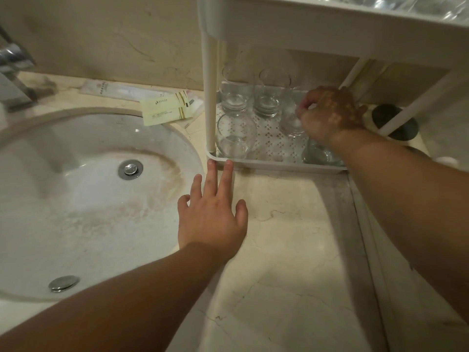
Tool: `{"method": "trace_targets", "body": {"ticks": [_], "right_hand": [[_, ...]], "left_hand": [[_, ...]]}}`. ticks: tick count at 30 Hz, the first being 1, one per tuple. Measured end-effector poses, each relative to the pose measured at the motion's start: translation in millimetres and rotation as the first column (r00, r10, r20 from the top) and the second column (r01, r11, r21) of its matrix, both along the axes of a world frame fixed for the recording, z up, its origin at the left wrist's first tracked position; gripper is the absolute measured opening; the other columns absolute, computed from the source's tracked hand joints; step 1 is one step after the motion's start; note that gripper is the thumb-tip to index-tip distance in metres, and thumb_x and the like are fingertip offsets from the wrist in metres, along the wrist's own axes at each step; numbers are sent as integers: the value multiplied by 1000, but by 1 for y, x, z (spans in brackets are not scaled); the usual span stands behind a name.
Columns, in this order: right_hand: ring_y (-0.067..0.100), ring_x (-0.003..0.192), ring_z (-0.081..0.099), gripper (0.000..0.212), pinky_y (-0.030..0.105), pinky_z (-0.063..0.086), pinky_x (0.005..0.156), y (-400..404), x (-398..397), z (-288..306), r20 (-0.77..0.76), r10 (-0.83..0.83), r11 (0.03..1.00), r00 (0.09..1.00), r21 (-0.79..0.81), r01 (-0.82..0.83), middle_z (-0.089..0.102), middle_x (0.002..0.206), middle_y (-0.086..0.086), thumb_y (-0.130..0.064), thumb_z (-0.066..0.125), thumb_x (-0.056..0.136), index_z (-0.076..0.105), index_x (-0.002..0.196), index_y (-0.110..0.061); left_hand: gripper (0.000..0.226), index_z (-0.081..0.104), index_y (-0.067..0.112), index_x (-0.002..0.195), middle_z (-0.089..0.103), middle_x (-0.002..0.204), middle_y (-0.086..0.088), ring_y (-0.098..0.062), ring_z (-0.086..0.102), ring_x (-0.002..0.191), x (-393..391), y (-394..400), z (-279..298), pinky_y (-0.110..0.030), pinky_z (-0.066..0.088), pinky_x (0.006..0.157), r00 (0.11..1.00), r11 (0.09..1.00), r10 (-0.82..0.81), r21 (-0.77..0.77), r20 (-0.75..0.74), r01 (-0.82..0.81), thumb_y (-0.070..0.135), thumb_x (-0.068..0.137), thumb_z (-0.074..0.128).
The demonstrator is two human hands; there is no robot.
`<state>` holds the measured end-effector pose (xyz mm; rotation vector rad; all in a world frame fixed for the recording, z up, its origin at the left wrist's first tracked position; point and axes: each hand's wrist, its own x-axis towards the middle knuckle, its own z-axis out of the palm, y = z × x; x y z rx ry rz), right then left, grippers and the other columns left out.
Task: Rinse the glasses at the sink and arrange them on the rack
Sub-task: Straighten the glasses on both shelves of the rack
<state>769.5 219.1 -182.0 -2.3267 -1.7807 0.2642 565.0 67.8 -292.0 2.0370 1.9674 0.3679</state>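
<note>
A white two-tier rack (276,165) stands on the counter right of the sink (83,199). Several clear glasses sit on its perforated lower shelf: two at the back (234,94) (272,97), one at the front left (234,137), one at the front right (318,154) under my forearm. My right hand (331,113) reaches under the upper tier and grips the rim of a glass (291,123) in the middle right. My left hand (212,212) lies flat on the counter, fingers straight, two fingertips touching the rack's front left corner.
The tap (12,72) stands at the far left. Paper sachets (166,107) lie behind the basin near the wall. A dark round object (394,120) sits behind the rack's right leg. The upper tier (355,21) overhangs the lower shelf. A counter edge strip (360,224) runs along the right.
</note>
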Motion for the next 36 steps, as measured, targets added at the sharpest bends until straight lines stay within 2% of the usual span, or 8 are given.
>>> {"method": "trace_targets", "body": {"ticks": [6,13,23,27,29,31,34,36], "right_hand": [[30,148,17,25,69,4,113,-12,-17,-1,11,47,999,999,-16,-47,47,145,-10,-41,64,89,57,66,-34],[32,150,10,15,67,-4,114,-32,-33,-3,42,133,990,990,-42,-131,50,142,-4,-40,58,91,63,80,-32],[26,151,9,17,66,-9,112,-48,-50,-8,74,148,986,986,-89,-142,39,154,-2,-47,56,94,57,80,-36],[23,151,13,21,65,-9,114,-55,-49,-7,59,136,989,989,-66,-132,49,145,-5,-51,58,91,56,78,-34],[23,150,15,16,63,-10,114,-60,-48,-5,39,142,989,989,-58,-139,54,141,-7,-50,58,90,58,86,-34],[23,150,17,14,61,-7,115,-65,-46,-2,-1,149,987,989,-54,-149,55,140,-6,-46,58,89,58,101,-38],[27,140,35,30,49,24,117,-73,-35,3,-143,90,991,986,115,-74,53,138,1,-28,61,88,58,117,-35],[27,134,38,40,41,36,110,-76,-23,6,-77,22,981,997,194,-6,51,137,2,-15,62,86,58,123,-30]], "left_hand": [[73,-14,39,154,-3,167,3,-28,13,152,0,0,0,-53,25,114,1000,1000,-2,0,-5,2,54,94,25],[73,-12,39,154,-2,168,3,-27,13,152,0,0,0,-52,25,114,1000,1000,2,0,-4,-2,53,93,26],[73,-11,40,154,0,168,3,-27,16,151,1,0,1,-51,27,113,1000,1000,3,10,9,-3,53,93,28],[73,-12,40,154,-1,168,3,-26,16,151,1,0,1,-51,26,114,1000,1000,2,6,5,-2,53,94,27],[73,-12,40,154,-1,168,3,-26,15,151,1,0,1,-51,26,114,1000,1000,2,6,6,-2,54,94,27],[73,-12,40,154,-1,168,3,-26,16,151,1,-1,1,-52,26,114,1000,1000,2,8,13,-3,54,94,27],[73,-13,40,154,-1,167,3,-26,16,151,1,-1,2,-52,27,114,1000,1000,0,11,9,0,54,94,26],[73,-13,40,154,-1,168,3,-26,16,151,1,-1,2,-52,27,114,1000,1000,-1,10,8,1,54,94,27]]}}
